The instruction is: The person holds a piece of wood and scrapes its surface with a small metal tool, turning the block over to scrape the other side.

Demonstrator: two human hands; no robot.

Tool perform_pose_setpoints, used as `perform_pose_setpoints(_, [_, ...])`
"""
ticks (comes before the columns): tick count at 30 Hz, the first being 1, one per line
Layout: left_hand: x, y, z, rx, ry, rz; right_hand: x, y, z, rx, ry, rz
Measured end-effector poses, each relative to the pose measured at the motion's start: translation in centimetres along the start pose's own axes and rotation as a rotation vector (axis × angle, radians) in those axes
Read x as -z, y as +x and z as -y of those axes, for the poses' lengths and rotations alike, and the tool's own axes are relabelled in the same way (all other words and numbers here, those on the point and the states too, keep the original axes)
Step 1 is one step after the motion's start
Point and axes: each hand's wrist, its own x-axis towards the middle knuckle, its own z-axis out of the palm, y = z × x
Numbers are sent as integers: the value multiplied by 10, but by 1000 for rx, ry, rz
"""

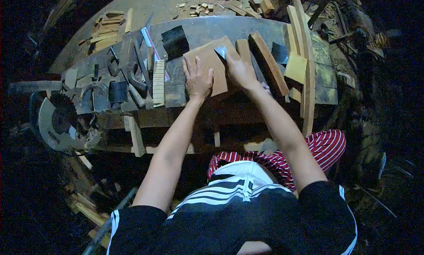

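Observation:
A flat brown wooden board (218, 78) lies at an angle on the workbench in front of me. My left hand (198, 77) rests flat on the board's left part, its fingers stretched out and apart. Over the board's right side, my right hand (241, 72) is closed around a putty knife (220, 51). The shiny flared blade points to the upper left and overlaps the board near its top corner. The knife's handle is hidden in my fingers.
Wooden blocks (268, 63) lie right of the board, with long strips (309, 89) beyond. To the left are a slatted wood piece (158, 83), a hand saw (148, 32) and dark sandpaper-like sheets (175, 40). A circular saw (55, 122) sits at the bench's left end.

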Motion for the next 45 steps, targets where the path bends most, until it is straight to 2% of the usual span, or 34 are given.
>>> perform_pose_setpoints(2, [-1, 0, 1, 9, -32, -11, -41, 32, -16, 34, -60, -79])
perform_pose_setpoints(3, [-1, 3, 2, -2, -28, -23, -38, 41, -9, 63, -124, -151])
perform_pose_setpoints(6, [-2, 2, 1, -11, -22, -12, -22, 4, -8, 102, -94, -150])
perform_pose_setpoints(7, [2, 2, -1, 3, -48, -3, -38, -10, -28, 255, -112, -321])
perform_pose_setpoints(9, [5, 0, -3, 32, -80, 14, 13, -68, 3, 19, -119, 116])
perform_pose_setpoints(10, [4, 0, -3, 32, -84, 2, 29, -87, 13, 21, -122, 127])
perform_pose_setpoints(12, [3, -1, -3, 38, -91, -4, 46, -112, 25, -104, -179, 291])
perform_pose_setpoints(15, [3, 1, -3, 32, -63, -4, 38, -94, 25, -80, -229, 281])
perform_pose_setpoints(19, [-1, 0, 1, 16, -46, 13, -28, -12, -12, 238, -53, -157])
perform_pose_setpoints(20, [-3, -1, 3, -3, -9, 14, -30, 2, -9, 244, -55, -164])
perform_pose_setpoints(22, [-4, -1, 6, 6, -56, 9, -29, 20, 2, 12, -100, 87])
perform_pose_setpoints(26, [-9, -2, 5, 13, -67, -27, -19, -46, 3, 109, -157, -2])
perform_pose_setpoints(28, [-10, -2, 6, 23, -46, -23, 13, -91, 19, -10, -93, 167])
perform_pose_setpoints(32, [-11, -1, 5, 12, 3, -31, 23, -109, 27, -28, -244, 211])
perform_pose_setpoints(34, [-11, -1, 6, 10, -22, -40, -5, -75, 12, 164, -218, 38])
perform_pose_setpoints(36, [-11, 0, 6, 5, -39, -61, -59, -25, -15, 127, 187, 17])
perform_pose_setpoints(37, [-13, 0, 6, -3, -25, -63, -60, -6, -7, 136, 189, 8])
perform_pose_setpoints(39, [-25, 0, 16, -52, 31, -57, -45, 21, 16, 135, -56, -141])
perform_pose_setpoints(40, [-19, 1, 16, -57, 37, -65, -27, 15, 28, 138, -53, -151])
perform_pose_setpoints(42, [-6, -2, 6, -26, -101, -86, 10, -18, 50, 248, 9, -466])
perform_pose_setpoints(44, [-10, -2, 7, -26, -213, -80, -29, -40, 10, 188, -157, -117])
perform_pose_setpoints(45, [-10, -2, 4, 76, -265, -150, -10, -62, 21, 76, -189, 48])
